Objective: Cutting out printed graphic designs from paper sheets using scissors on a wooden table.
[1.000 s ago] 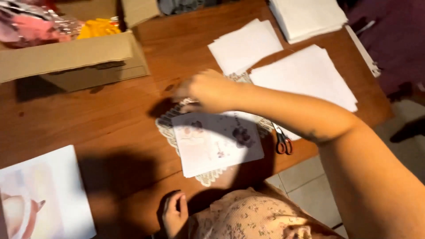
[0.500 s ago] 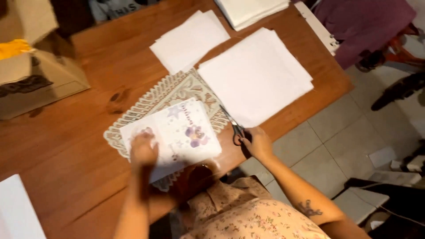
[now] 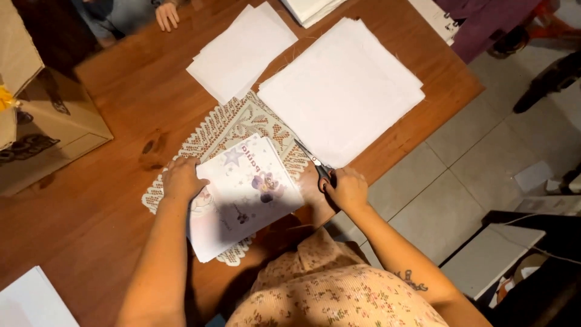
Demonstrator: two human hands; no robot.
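— where's that printed sheet?

— near edge of the wooden table, on the lace doily. her left hand lies flat on its left edge, fingers spread, pinning rather than clutching.

— and the right hand?

— closed around the scissors, blades pointing away toward the big white stack.

— risky?

— i reckon so. the sheet could slide on that bumpy lace, and the blades could snag the doily's holes or nick the stack just beside them.
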